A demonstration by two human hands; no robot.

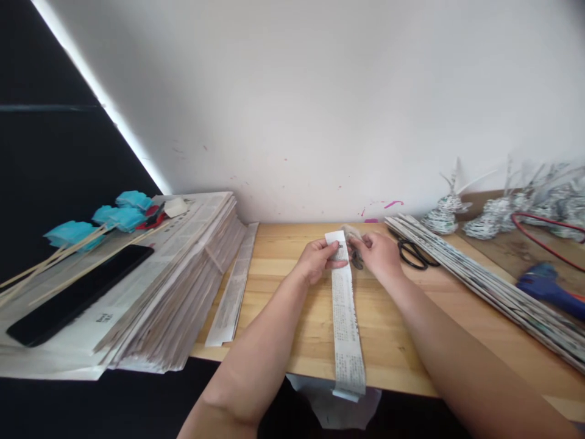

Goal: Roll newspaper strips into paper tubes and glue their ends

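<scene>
A long, narrow newspaper strip (pixel 345 323) runs from mid-table down past the front edge. My left hand (pixel 317 259) grips it near its upper end, thumb on top. Close beside it, my right hand (pixel 377 253) has its fingers pinched at the strip's right edge. They are closed on a small greyish, crumpled piece (pixel 353 235), partly hidden behind the strip and fingers; I cannot tell what it is made of. Black-handled scissors (pixel 414 255) lie just right of my right hand.
On the left are a tall newspaper stack (pixel 183 292) bearing a phone (pixel 82 292), thin sticks and blue packets (pixel 75 235), and more paper strips (pixel 235 286). Rolled paper sticks (pixel 484 283), a blue glue gun (pixel 543 283) and woven paper figures (pixel 445 213) lie right. A white wall (pixel 311 110) stands behind.
</scene>
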